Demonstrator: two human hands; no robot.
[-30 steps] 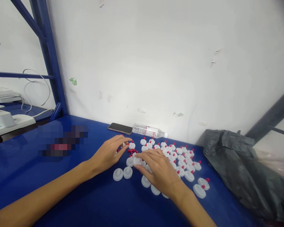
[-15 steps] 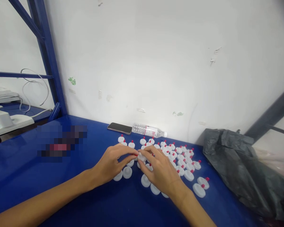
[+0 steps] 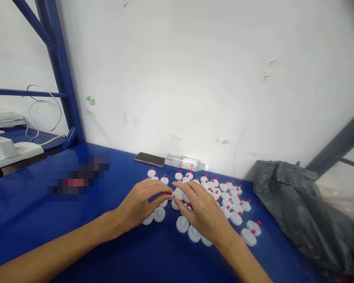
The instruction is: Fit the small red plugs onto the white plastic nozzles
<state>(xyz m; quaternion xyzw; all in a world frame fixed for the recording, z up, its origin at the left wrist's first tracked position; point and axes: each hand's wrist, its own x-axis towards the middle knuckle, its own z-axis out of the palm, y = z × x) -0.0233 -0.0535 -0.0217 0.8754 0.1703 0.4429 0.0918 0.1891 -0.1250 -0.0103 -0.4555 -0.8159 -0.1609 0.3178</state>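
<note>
My left hand (image 3: 143, 201) is closed in a pinch on a small red cap (image 3: 169, 193). Its tip meets the nozzle of a white round plastic lid (image 3: 179, 194). That lid sits between the thumb and fingers of my right hand (image 3: 199, 208), which grips it by its edges. Around both hands lie more lids of the same kind. Some are bare, such as a white lid with a plain nozzle (image 3: 159, 214) just below my left fingers. Others carry red tips, like a capped lid (image 3: 236, 218) to the right. My hands partly cover several lids.
At the wall lie a phone (image 3: 149, 159) and a clear plastic bottle (image 3: 186, 162) on its side. A dark plastic bag (image 3: 297, 212) slumps at the right. The blue table (image 3: 106, 251) meets a blue metal frame (image 3: 66, 78) at left, near a white power strip (image 3: 20, 152).
My left hand has come right and down with the red cap, meeting the lid that my right hand has lifted slightly. In the last half second, my right fingers have loosened and shifted a little.
</note>
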